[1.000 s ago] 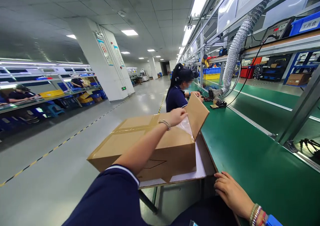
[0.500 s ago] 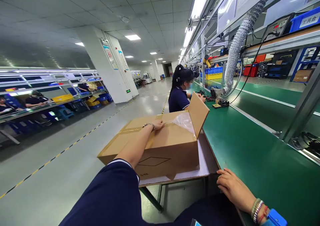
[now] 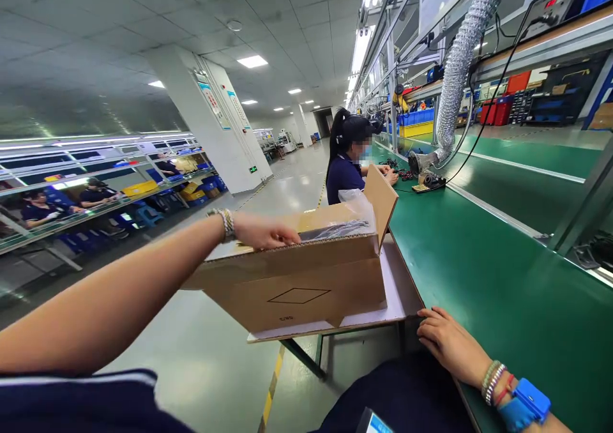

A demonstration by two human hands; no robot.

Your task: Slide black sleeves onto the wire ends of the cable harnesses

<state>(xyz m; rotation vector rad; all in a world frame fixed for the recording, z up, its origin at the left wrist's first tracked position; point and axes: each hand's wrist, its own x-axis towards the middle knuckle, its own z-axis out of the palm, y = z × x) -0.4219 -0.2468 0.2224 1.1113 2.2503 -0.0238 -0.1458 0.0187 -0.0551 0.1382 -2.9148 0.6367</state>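
Observation:
A brown cardboard box (image 3: 306, 292) sits on a small table to the left of the green bench. My left hand (image 3: 265, 230), partly blurred, has its fingers curled over the raised near flap (image 3: 330, 252) of the box. Behind this flap, clear plastic wrapping (image 3: 352, 228) shows inside; what lies under the plastic cannot be made out. Another flap (image 3: 382, 200) stands up on the right side. My right hand (image 3: 450, 342) lies open at the edge of the green bench (image 3: 498, 280), fingers stretched out, holding nothing.
The small table's white top (image 3: 400, 292) adjoins the bench edge. A seated co-worker (image 3: 347, 168) works beyond the box. A silver flexible duct (image 3: 453, 82) hangs down to the bench, beside a small stand (image 3: 430, 181) with a cable. A metal post (image 3: 582, 209) rises at right.
My left hand has moved left and toward me, raising the near flap of the box and exposing the plastic inside. My right hand stays resting on the bench edge. The view has shifted slightly.

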